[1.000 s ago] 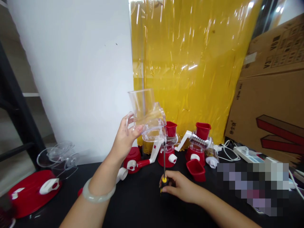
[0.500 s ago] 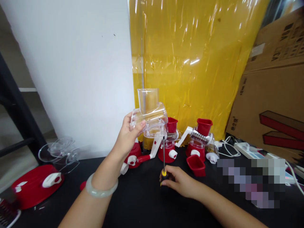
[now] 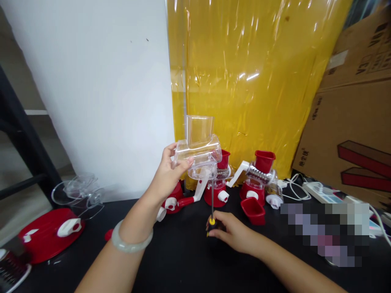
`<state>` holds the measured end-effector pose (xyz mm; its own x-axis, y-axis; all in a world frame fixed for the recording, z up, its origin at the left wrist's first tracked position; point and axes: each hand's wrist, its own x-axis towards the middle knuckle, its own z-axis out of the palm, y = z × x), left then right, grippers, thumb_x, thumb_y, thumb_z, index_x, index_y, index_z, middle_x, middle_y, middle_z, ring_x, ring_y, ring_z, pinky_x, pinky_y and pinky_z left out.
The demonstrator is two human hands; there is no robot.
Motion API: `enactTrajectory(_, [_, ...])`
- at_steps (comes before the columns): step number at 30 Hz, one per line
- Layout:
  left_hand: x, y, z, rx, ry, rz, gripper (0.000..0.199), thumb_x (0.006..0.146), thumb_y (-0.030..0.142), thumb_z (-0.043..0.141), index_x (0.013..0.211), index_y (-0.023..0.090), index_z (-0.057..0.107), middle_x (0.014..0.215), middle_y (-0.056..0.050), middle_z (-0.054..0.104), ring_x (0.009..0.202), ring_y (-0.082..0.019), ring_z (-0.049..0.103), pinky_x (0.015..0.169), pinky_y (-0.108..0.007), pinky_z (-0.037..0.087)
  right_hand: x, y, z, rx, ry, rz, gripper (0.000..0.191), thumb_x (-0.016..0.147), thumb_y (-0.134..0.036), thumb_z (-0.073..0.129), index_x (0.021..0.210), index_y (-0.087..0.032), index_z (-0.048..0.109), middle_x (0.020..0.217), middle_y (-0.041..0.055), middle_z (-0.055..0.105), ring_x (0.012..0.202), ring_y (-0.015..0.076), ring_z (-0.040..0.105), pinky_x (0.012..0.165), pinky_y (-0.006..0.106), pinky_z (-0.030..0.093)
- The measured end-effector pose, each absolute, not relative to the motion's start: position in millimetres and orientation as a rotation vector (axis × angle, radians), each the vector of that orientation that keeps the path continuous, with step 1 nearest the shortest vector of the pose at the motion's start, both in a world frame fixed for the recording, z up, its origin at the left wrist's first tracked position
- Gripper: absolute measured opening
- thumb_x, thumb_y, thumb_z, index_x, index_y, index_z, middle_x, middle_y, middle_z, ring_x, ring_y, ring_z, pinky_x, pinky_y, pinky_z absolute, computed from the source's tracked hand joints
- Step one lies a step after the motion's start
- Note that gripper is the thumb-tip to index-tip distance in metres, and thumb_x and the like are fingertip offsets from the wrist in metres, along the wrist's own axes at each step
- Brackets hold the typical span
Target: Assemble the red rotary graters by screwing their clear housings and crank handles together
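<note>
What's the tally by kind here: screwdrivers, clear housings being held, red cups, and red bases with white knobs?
Screwdriver, in the right hand: 1
Clear housing, in the left hand: 1
Red cups: 3
Red bases with white knobs: 4
Total: 9

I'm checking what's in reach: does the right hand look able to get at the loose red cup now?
Probably yes: the red cup lies close to the right hand, with nothing visible between, though the screwdriver occupies its fingers.
</note>
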<state>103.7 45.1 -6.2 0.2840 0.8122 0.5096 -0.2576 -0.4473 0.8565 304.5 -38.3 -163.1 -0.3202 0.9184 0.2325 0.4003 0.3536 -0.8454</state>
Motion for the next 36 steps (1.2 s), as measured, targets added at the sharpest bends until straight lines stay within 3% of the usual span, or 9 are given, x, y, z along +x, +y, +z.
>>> enactTrajectory(20, [102.9,46.4,-9.2,1.578,0.487,1.314,0.064,0.077,0.042,0.080,0.128,0.027,0.045,0.137,-0.008,0.047,0.098,-0.018,0.067,0.094,-0.037,0.055,301.9,-39.7,-163.4,-1.117,-1.844,0.964,0.033,0.095,-0.049,0.063,0.091,-0.017,0.059,0.085,0.0028,0.062,0.071,0.0153,0.056,0.066,0.026,0.047])
enactTrajectory(27, [103.1,46.8,-11.8,1.575,0.450,1.290,0.065,0.078,0.040,0.080,0.129,0.026,0.042,0.140,-0.009,0.047,0.104,-0.018,0.067,0.101,-0.038,0.053,300.3,-42.7,-158.0,-1.132,-1.842,0.976,0.029,0.097,-0.045,0.059,0.100,-0.017,0.063,0.095,0.0060,0.065,0.082,0.0188,0.061,0.072,0.028,0.051])
enactTrajectory(33, [104.1,45.3,-11.8,1.629,0.426,1.309,0.062,0.079,0.039,0.079,0.129,0.029,0.043,0.147,-0.008,0.040,0.101,-0.016,0.066,0.097,-0.036,0.054,299.1,-42.8,-159.7,-1.134,-1.822,0.980,0.030,0.098,-0.042,0.056,0.116,-0.019,0.063,0.111,0.0091,0.070,0.099,0.0239,0.067,0.084,0.035,0.054])
enactTrajectory(36, [104.3,45.1,-11.5,1.644,0.413,1.309,0.062,0.078,0.040,0.080,0.128,0.030,0.044,0.149,-0.008,0.038,0.102,-0.017,0.066,0.096,-0.037,0.054,298.6,-41.0,-163.6,-1.139,-1.805,0.987,0.032,0.097,-0.041,0.057,0.119,-0.018,0.064,0.111,0.0092,0.071,0.097,0.0238,0.067,0.081,0.034,0.055])
